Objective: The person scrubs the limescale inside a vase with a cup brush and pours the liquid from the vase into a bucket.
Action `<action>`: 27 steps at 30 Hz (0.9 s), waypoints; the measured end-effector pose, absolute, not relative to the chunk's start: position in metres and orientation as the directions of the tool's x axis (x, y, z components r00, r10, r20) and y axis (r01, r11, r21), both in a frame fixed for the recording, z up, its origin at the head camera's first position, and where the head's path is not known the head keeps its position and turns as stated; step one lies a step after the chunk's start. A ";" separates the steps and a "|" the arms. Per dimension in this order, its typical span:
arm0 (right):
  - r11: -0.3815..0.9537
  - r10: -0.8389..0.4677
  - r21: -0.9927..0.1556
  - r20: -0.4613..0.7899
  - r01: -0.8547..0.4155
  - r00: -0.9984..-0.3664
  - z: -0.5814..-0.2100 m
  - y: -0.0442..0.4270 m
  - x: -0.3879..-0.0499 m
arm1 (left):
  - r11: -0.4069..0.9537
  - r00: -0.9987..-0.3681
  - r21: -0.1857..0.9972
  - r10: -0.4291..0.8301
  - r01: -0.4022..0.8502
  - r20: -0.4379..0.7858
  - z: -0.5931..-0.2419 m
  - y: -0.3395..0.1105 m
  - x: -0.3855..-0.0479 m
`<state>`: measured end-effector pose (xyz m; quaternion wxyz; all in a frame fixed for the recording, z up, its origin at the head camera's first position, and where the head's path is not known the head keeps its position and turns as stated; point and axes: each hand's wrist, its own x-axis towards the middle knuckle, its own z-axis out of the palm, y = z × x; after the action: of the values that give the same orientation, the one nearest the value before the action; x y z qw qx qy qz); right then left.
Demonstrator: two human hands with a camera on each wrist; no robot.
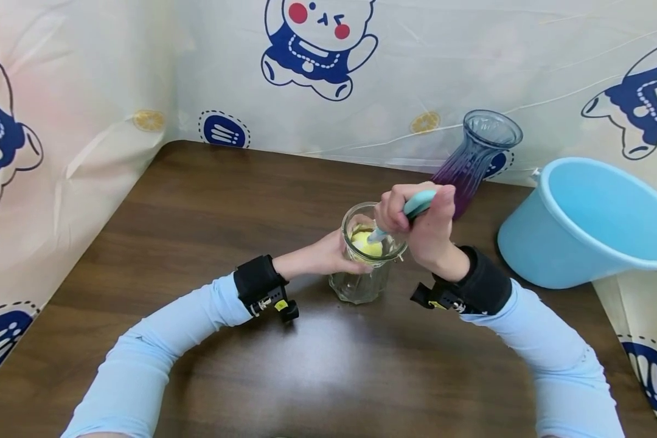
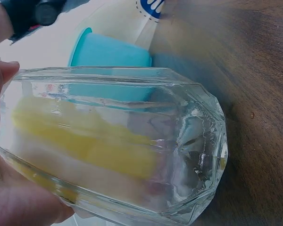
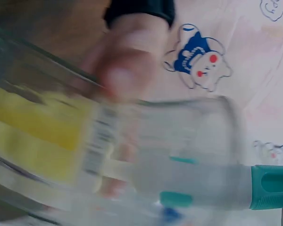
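Observation:
My left hand (image 1: 322,254) grips a clear glass vase (image 1: 359,287) around its upper part, thumb on the near side. The vase stands near the middle of the table, its faceted base showing in the left wrist view. Inside the glass is a yellow and white sponge brush (image 1: 365,244), its sponge pressed along the wall in the left wrist view. Above the rim, my right hand (image 1: 431,234) holds the brush's teal handle (image 1: 420,203), fingers curled round it. The right wrist view is blurred, but shows the handle (image 3: 272,187) coming out of the glass mouth.
Behind my right hand stands a blue and purple glass vase (image 1: 473,152). A light blue bucket (image 1: 566,225) is at the table's right edge. Patterned sheeting (image 1: 208,55) rises along the back and sides of the brown wooden table (image 1: 235,201).

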<state>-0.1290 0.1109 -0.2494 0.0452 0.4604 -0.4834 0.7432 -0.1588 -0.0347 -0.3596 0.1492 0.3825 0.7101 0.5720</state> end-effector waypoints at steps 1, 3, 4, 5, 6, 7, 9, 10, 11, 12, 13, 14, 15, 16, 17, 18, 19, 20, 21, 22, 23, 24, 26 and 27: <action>-0.531 -0.371 -0.666 0.739 -0.524 -0.562 -0.245 0.112 -0.127 | 0.052 -0.665 0.927 0.711 0.371 0.227 -0.360 -0.034 -0.159; -0.540 -0.359 -0.645 0.757 -0.540 -0.545 -0.236 0.114 -0.125 | 0.055 -0.668 0.927 0.709 0.371 0.225 -0.359 -0.034 -0.159; -0.544 -0.354 -0.637 0.765 -0.546 -0.538 -0.232 0.114 -0.124 | 0.058 -0.668 0.928 0.710 0.369 0.221 -0.359 -0.034 -0.159; -0.552 -0.348 -0.627 0.772 -0.550 -0.532 -0.229 0.115 -0.123 | 0.067 -0.669 0.925 0.710 0.373 0.219 -0.359 -0.035 -0.159; -0.557 -0.344 -0.619 0.779 -0.554 -0.525 -0.226 0.116 -0.122 | 0.074 -0.669 0.924 0.711 0.375 0.214 -0.359 -0.035 -0.159; -0.558 -0.345 -0.616 0.782 -0.556 -0.520 -0.224 0.116 -0.121 | 0.083 -0.670 0.922 0.712 0.377 0.210 -0.359 -0.035 -0.159; -0.535 -0.356 -0.620 0.781 -0.574 -0.513 -0.221 0.116 -0.120 | 0.091 -0.668 0.919 0.715 0.382 0.207 -0.359 -0.035 -0.159; -0.516 -0.360 -0.621 0.782 -0.590 -0.508 -0.219 0.115 -0.120 | 0.095 -0.668 0.917 0.715 0.387 0.208 -0.359 -0.035 -0.159; -0.499 -0.364 -0.620 0.784 -0.605 -0.504 -0.218 0.114 -0.119 | 0.096 -0.668 0.916 0.714 0.390 0.210 -0.359 -0.035 -0.159; -0.478 -0.368 -0.620 0.784 -0.622 -0.499 -0.218 0.112 -0.119 | 0.094 -0.668 0.915 0.713 0.393 0.213 -0.359 -0.035 -0.158; -0.457 -0.371 -0.618 0.786 -0.640 -0.494 -0.218 0.111 -0.120 | 0.085 -0.665 0.915 0.714 0.394 0.220 -0.359 -0.035 -0.159; -0.432 -0.371 -0.613 0.790 -0.662 -0.488 -0.219 0.109 -0.120 | 0.081 -0.663 0.914 0.714 0.397 0.224 -0.359 -0.036 -0.159; -0.412 -0.375 -0.608 0.792 -0.679 -0.481 -0.221 0.107 -0.122 | 0.078 -0.661 0.914 0.715 0.397 0.226 -0.360 -0.036 -0.159; -0.393 -0.376 -0.600 0.797 -0.697 -0.474 -0.224 0.106 -0.123 | 0.075 -0.658 0.914 0.718 0.398 0.227 -0.360 -0.036 -0.160; -0.372 -0.378 -0.596 0.798 -0.712 -0.470 -0.227 0.104 -0.124 | 0.067 -0.653 0.916 0.722 0.394 0.228 -0.360 -0.036 -0.160; -0.346 -0.388 -0.595 0.795 -0.725 -0.467 -0.231 0.103 -0.126 | 0.065 -0.649 0.917 0.726 0.393 0.227 -0.360 -0.037 -0.160; -0.322 -0.398 -0.597 0.790 -0.735 -0.467 -0.235 0.103 -0.128 | 0.064 -0.647 0.918 0.729 0.391 0.225 -0.360 -0.037 -0.161; -0.297 -0.407 -0.600 0.783 -0.743 -0.470 -0.240 0.103 -0.129 | 0.068 -0.647 0.918 0.730 0.390 0.220 -0.360 -0.037 -0.161; -0.275 -0.414 -0.604 0.777 -0.748 -0.475 -0.244 0.104 -0.130 | 0.068 -0.645 0.919 0.732 0.389 0.219 -0.360 -0.037 -0.161; -0.256 -0.417 -0.609 0.770 -0.751 -0.483 -0.248 0.104 -0.132 | 0.064 -0.643 0.920 0.734 0.388 0.220 -0.360 -0.037 -0.161; -0.239 -0.421 -0.616 0.762 -0.750 -0.492 -0.252 0.105 -0.133 | 0.061 -0.642 0.921 0.734 0.385 0.220 -0.360 -0.037 -0.161; -0.227 -0.423 -0.620 0.757 -0.751 -0.498 -0.255 0.106 -0.134 | 0.065 -0.644 0.921 0.733 0.385 0.218 -0.360 -0.037 -0.161; -0.207 -0.421 -0.616 0.757 -0.760 -0.499 -0.261 0.107 -0.136 | 0.054 -0.643 0.926 0.734 0.372 0.216 -0.360 -0.037 -0.160; -0.199 -0.423 -0.610 0.759 -0.767 -0.494 -0.264 0.107 -0.137 | 0.047 -0.642 0.929 0.735 0.368 0.217 -0.360 -0.037 -0.160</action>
<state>-0.1366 0.1069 -0.2640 0.1417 0.4824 -0.6167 0.6057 -0.1603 -0.0374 -0.3600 0.1614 0.3910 0.7052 0.5690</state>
